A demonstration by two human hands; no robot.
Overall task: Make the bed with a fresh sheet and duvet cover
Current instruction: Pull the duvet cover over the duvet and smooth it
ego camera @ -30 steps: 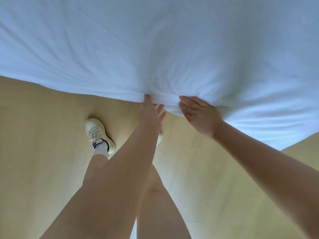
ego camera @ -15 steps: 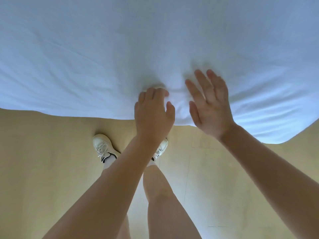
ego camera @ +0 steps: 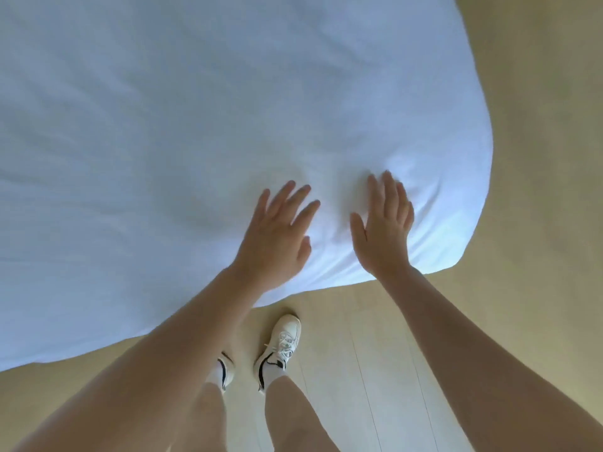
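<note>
A white sheet covers the bed and fills most of the view, with small creases near its front right corner. My left hand lies flat on the sheet close to the near edge, fingers spread and straight. My right hand rests flat beside it, a little to the right, fingers together and straight, near the rounded corner of the bed. Neither hand holds any fabric.
The pale wooden floor runs along the bed's near side and round its right end. My feet in white sneakers stand right against the bed's edge.
Both hands let go of the sheet's lower edge, rose onto the top of the bed and now lie flat there. The view lifted and shifted, showing the bed's right corner.
</note>
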